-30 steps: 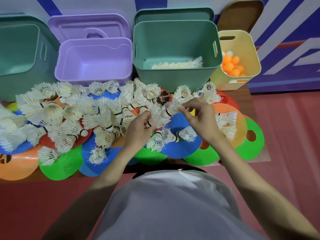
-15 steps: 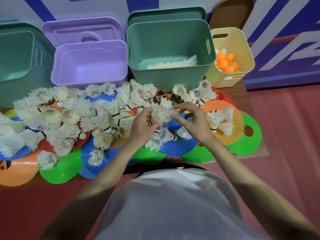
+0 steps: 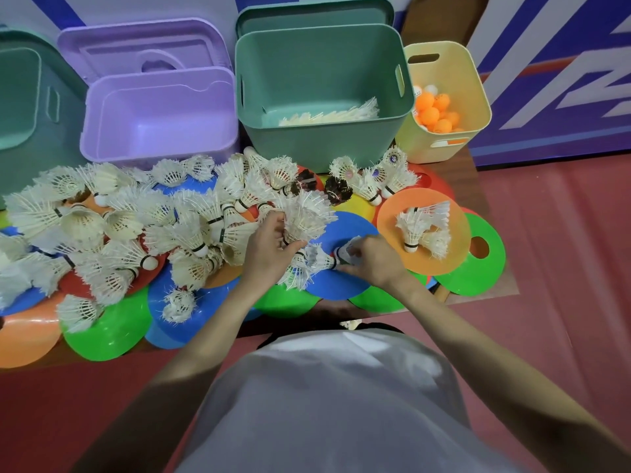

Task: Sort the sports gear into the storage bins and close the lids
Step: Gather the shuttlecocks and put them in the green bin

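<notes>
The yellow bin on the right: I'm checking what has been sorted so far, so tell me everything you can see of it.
The yellow bin is a small, pale yellow tub, plastic by its look, with rounded corners and slot handles cut in its far and near walls. It stands upright and open, no lid on it, at the right end of the row, close beside the green bin. Orange balls and a few white ones lie inside. Neither hand touches it.

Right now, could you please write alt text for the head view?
A person's left hand holds a bunch of shuttlecocks while the right hand picks another off a blue disc cone. Behind the pile stand a green bin, an empty purple bin and a yellow bin.
</notes>
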`<state>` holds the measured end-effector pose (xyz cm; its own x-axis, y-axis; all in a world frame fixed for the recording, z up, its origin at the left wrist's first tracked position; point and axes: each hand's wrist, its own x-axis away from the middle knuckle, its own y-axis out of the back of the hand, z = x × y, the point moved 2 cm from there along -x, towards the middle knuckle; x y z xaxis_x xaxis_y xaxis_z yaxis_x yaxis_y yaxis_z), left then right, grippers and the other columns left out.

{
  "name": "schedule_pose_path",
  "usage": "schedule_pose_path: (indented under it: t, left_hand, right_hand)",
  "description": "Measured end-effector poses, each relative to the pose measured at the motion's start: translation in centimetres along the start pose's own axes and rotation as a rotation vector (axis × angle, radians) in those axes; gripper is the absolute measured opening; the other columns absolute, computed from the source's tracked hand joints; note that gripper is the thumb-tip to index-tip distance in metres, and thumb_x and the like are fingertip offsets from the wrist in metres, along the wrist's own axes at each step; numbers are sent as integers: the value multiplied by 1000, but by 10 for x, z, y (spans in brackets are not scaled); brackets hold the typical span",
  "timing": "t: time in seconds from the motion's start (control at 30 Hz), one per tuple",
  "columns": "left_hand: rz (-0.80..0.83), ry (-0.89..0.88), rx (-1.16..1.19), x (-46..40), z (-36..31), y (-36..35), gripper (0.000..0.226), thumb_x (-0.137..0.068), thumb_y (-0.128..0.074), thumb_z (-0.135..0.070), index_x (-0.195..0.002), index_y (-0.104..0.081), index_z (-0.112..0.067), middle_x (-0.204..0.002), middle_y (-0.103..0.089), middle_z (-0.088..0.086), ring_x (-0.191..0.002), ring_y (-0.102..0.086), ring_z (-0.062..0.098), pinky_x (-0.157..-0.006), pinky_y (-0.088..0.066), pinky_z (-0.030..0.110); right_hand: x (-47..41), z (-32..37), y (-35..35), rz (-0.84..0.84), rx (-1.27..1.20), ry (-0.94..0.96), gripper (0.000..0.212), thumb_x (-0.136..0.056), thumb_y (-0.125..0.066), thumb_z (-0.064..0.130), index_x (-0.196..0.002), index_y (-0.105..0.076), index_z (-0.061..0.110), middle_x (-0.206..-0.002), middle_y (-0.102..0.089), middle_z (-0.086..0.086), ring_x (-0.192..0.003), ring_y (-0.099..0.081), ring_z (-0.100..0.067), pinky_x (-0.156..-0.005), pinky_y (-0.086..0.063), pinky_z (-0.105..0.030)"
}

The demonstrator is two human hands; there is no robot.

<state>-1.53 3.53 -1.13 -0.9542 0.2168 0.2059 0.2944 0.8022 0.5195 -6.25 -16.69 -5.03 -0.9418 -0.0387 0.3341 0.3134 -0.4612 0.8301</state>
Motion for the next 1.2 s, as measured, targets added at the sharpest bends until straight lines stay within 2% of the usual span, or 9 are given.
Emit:
schedule_pose_path:
  t: [0.1, 0.23, 0.43, 0.57, 0.7, 0.8, 0.93, 1.1, 1.2]
  left_hand:
    - [9, -9, -13, 1, 0, -1, 52, -79, -78, -19, -123, -52, -9, -117, -62, 1, -106, -57, 17, -89, -47, 28]
    - [2, -9, -28, 2, -1, 1, 53, -79, -78, -18, -124, -53, -7, -115, -60, 1, -102, -55, 15, -84, -44, 24]
    - [-13, 6, -21, 3, -7, 2, 58, -79, -77, -14, -129, -50, -3, -108, -51, -4, -99, -50, 13, -82, -38, 17]
    - [-6, 37, 29, 2, -8, 2, 50, -77, -79, -10, -120, -53, -6, -103, -57, -4, -94, -55, 13, -76, -41, 8]
    - [188, 130, 267, 0, -17, 3, 45, -75, -76, 4, -108, -53, -19, -102, -64, -5, -90, -64, 2, -76, -50, 10]
    - [407, 116, 290, -1, -20, 5, 55, -71, -74, 14, -119, -54, -6, -112, -65, 1, -95, -65, -1, -82, -48, 11]
    - [485, 107, 262, -4, -23, 7, 67, -69, -77, 11, -129, -50, -2, -119, -62, -3, -100, -61, -8, -90, -47, 11]
    - [467, 150, 301, -5, -22, 13, 93, -58, -91, -16, -138, -45, -5, -134, -57, 10, -121, -57, 19, -107, -43, 38]
    - [390, 167, 352, -2, -19, 12, 58, -69, -77, 8, -120, -55, -9, -118, -65, 5, -108, -64, 13, -96, -50, 28]
  right_hand:
    - [-11, -4, -8, -8, 43, -7, 40, -79, -67, 21, -58, -34, 23, -69, -38, -5, -70, -36, -27, -60, -26, -31]
    - [-19, -15, -8, -33, 116, -15, 6, -85, -55, 11, -82, -60, 10, -84, -52, -10, -83, -42, -28, -71, -36, -33]
    - [-10, -21, 17, -146, 21, 18, 14, -89, -57, 12, -77, -51, 7, -79, -62, -20, -80, -53, -37, -60, -32, -34]
    - [-2, -16, 46, -181, -338, 12, 15, -90, -63, 16, -83, -53, 8, -74, -59, -10, -70, -54, -27, -62, -42, -39]
    - [9, -1, 72, -145, -658, 45, 18, -93, -60, 11, -79, -49, 15, -70, -49, 2, -64, -45, -7, -63, -37, -31]
    - [12, 6, 82, -72, -780, 55, 33, -95, -57, 8, -72, -34, 15, -65, -23, 6, -59, -23, -5, -64, -34, -31]
    - [12, 16, 89, -22, -813, 126, 34, -93, -56, -1, -70, -35, 14, -66, -25, 4, -59, -30, 0, -70, -47, -15]
    - [5, 13, 88, -56, -778, 209, 21, -89, -62, 1, -78, -48, -8, -74, -42, -10, -73, -43, -10, -69, -47, -17]
    - [2, 9, 87, -105, -744, 184, 25, -84, -69, 2, -69, -50, 6, -66, -43, 0, -64, -42, -4, -63, -41, -21]
